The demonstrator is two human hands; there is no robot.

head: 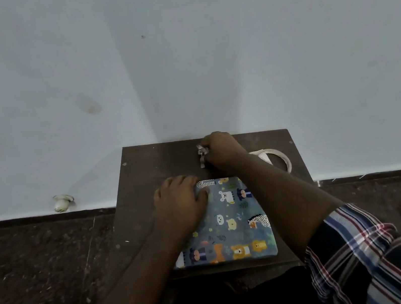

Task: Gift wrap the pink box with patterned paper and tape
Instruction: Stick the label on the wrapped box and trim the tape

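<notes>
Wrapped box (234, 219) flat on table (140, 178), left hand (180, 205) pressing its far corner, right hand (222, 152) pinching tape strip (202, 160) — risk: strip curls, sticks to itself — flap lifts.

The wrapped box (228, 220) lies on the tabletop (145, 177), near the front edge. The left hand (180, 205) rests on the box's far left corner, and the right hand (222, 152) is behind the box, holding a strip of tape (202, 162). The tape roll (273, 159) lies at the back right, partly hidden behind the right arm.
</notes>
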